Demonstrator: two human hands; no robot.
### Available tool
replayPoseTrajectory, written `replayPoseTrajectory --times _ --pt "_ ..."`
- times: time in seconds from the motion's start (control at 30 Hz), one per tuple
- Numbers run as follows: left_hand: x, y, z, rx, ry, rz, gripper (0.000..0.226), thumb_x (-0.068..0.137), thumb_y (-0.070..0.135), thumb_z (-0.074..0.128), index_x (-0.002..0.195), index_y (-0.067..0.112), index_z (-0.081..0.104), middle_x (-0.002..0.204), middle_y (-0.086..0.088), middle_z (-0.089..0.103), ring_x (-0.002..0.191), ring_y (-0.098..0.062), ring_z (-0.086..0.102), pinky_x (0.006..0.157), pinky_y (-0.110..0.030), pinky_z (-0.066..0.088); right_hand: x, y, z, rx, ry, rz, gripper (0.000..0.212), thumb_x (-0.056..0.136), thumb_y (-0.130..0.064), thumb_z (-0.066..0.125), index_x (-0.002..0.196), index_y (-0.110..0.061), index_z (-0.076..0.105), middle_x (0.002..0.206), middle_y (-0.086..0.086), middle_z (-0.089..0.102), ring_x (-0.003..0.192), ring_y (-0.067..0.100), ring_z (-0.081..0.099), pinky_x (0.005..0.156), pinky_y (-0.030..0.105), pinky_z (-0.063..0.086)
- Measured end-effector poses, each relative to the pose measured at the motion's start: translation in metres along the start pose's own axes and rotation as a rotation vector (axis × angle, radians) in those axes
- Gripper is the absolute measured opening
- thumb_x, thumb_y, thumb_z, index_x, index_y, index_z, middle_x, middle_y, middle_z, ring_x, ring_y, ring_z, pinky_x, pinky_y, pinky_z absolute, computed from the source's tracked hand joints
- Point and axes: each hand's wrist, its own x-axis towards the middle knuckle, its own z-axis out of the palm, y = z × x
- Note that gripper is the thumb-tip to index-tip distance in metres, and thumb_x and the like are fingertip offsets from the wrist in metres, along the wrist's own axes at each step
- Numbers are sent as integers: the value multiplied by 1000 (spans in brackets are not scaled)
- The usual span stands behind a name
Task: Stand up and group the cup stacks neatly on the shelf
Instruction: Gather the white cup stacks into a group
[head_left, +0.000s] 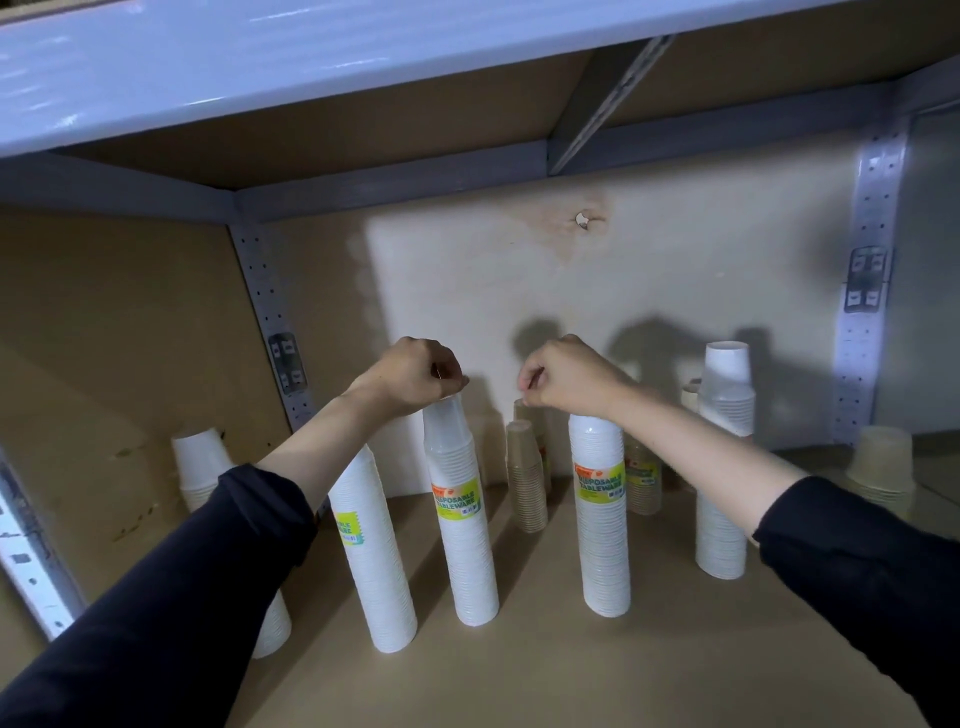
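Observation:
Several tall white cup stacks in clear wrap stand upright on the brown shelf board (519, 665). My left hand (415, 374) pinches the top of the wrapped stack with a yellow label (462, 519). My right hand (566, 376) pinches the top of another labelled white stack (600, 519). A third white stack (374, 561) stands just left, partly behind my left forearm. Another white stack (724, 467) stands at the right. Shorter brown cup stacks (527, 478) stand behind, near the back wall.
A short white stack (200, 462) stands far left by the side panel, and a low brown stack (883, 467) sits far right. The upper shelf (311, 67) hangs close overhead. Perforated metal uprights (872, 234) frame the bay.

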Motion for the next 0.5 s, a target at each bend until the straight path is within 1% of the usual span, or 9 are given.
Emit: replayPoseTrajectory --times 0.03,0.1,0.17,0.23,0.33,0.43,0.5 --pt "2 0 0 6 13 -16 22 88 23 60 98 7 71 103 -9 69 86 -18 57 77 -23 42 1 -1 6 3 17 13 19 80 -5 62 96 -2 71 100 10 72 95 18 58 71 16 33" --pt "8 -2 -2 22 29 -59 24 91 25 57 102 8 70 106 -7 68 87 -18 55 78 -23 40 6 -2 19 7 50 52 21 81 -3 58 99 -3 70 108 11 70 107 24 58 79 19 39" --pt "14 -5 -4 32 51 -90 25 91 25 55 102 8 69 107 -8 68 93 -25 60 80 -26 43 11 -2 31 5 60 104 24 82 0 55 101 -3 68 113 12 67 111 26 57 90 26 46" --pt "19 -7 -5 43 83 -104 24 92 22 54 101 7 69 107 -10 69 98 -29 61 81 -26 43 17 -1 42 -17 64 148 25 80 2 54 101 -2 67 114 15 66 110 29 57 90 32 47" --pt "25 -13 -3 44 101 -138 23 92 19 53 102 7 70 109 -11 69 94 -28 60 82 -26 44 21 0 55 -48 84 186 28 82 2 50 106 1 65 117 17 63 112 32 56 88 32 47" --pt "30 -23 -2 60 92 -159 24 92 16 51 104 7 69 112 -11 69 101 -29 61 82 -25 42 23 3 68 -44 72 197 31 88 1 45 116 2 58 126 18 56 121 30 48 96 33 40" --pt "32 -30 -2 56 87 -175 23 91 14 51 103 6 70 111 -11 69 103 -28 61 80 -23 41 24 5 77 -40 53 203 32 90 0 43 120 2 54 129 18 53 123 29 46 99 33 36"
